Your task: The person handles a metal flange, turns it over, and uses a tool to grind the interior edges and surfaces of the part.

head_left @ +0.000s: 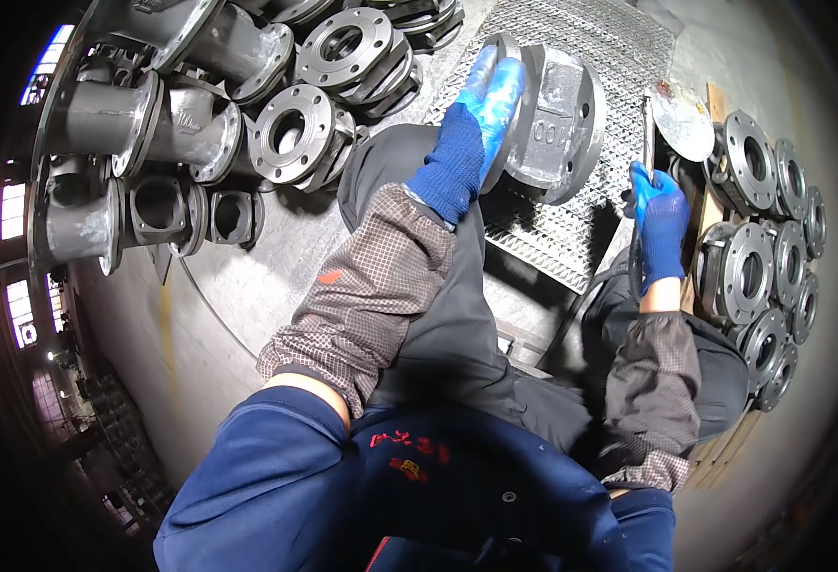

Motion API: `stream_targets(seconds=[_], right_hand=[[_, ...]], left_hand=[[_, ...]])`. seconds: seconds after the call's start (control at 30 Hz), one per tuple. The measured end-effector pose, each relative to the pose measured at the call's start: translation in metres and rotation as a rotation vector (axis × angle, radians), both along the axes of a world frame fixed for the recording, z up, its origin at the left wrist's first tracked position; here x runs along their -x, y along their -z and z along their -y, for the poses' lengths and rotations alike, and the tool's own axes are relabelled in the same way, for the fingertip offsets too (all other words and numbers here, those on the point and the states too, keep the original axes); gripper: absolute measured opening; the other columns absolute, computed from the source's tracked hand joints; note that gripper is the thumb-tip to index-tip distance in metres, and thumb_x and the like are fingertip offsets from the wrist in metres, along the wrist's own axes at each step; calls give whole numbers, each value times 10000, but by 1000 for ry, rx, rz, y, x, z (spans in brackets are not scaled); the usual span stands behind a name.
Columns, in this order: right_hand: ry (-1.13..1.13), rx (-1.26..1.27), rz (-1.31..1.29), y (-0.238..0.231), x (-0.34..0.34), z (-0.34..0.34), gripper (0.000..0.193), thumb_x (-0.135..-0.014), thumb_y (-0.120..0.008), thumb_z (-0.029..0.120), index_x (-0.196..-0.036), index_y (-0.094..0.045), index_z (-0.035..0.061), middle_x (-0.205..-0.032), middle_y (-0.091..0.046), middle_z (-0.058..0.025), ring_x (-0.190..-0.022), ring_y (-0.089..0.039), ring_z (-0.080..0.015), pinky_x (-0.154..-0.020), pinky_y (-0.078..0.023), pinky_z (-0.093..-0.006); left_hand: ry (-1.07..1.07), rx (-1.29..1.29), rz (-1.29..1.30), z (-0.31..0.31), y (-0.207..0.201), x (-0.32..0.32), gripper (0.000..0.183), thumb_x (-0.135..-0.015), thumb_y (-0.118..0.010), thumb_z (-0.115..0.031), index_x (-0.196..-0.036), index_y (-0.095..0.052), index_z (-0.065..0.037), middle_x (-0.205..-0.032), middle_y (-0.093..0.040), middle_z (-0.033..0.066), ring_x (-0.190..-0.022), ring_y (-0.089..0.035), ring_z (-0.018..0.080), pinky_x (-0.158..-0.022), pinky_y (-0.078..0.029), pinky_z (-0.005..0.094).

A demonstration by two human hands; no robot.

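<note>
A grey cast metal valve body [551, 129] with a round flange at each end lies on a textured metal grating [619, 48] in front of me. My left hand [481, 119], in a blue coated glove, presses along its left flange with the fingers stretched out; the thumb is hidden. Off to the right, my right hand [659, 214], gloved alike, is closed around a slim, dark rod-like tool [649, 133]. The tool points away from me, apart from the valve body. Its exact kind cannot be made out.
Several grey flanged castings [190, 124] are stacked at the left, some beside my left knee. More round flanged castings [751, 272] stand in rows on wooden boards [715, 105] at the right. A stained, pale round disc [683, 122] lies past my right hand.
</note>
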State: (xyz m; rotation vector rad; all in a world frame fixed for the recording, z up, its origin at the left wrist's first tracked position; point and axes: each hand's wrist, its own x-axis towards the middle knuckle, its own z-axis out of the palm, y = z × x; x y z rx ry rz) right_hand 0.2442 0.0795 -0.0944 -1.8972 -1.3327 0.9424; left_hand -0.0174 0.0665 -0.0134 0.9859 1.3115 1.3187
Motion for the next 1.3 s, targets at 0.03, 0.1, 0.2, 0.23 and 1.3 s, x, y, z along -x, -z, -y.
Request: stream_targets(seconds=[0.03,0.1,0.2,0.23,1.3], right_hand=[[-3,41,23,-9,13,-4,317,-839,-677,327,-822,-649,12,-548,-551,-77,-460,-535,-127,-468,-417,-279],[-63,33,102,-12,23,-18,358,-827,-665,377,-809,-648,20,-561,-563,-125,-487,-575,-216,-502,-442,-338],[-133,-12,359,3,5,-43,443,-812,-640,442,-823,-634,-1,-719,-603,-231,-679,-592,-383,-608,-455,-411],[-164,-46,348,5,6,-51,440,-805,-647,441,-839,-643,3,-740,-615,-227,-699,-603,-376,-626,-458,-408],[29,82,-611,-93,109,117,390,-968,-466,101,-1356,-454,75,-994,-651,-54,-680,-535,-27,-566,-433,-166]], left_hand=[[-6,-23,175,4,1,0,837,-859,-652,-378,-1462,-178,-42,-1263,-506,170,-1124,-519,203,-949,-431,283],[66,-53,83,0,16,9,959,-813,-695,-364,-1481,-72,-72,-1248,-507,211,-1104,-545,231,-907,-463,294],[80,143,53,-1,-1,-10,959,-770,-735,-204,-1472,-95,-79,-1255,-513,180,-1093,-550,232,-887,-480,282],[77,144,52,-1,1,-7,959,-770,-735,-204,-1472,-95,-79,-1255,-513,180,-1093,-550,232,-887,-480,282],[92,16,247,-23,-1,4,538,-887,-610,-213,-1326,-402,19,-1035,-591,67,-871,-587,112,-730,-515,237]])
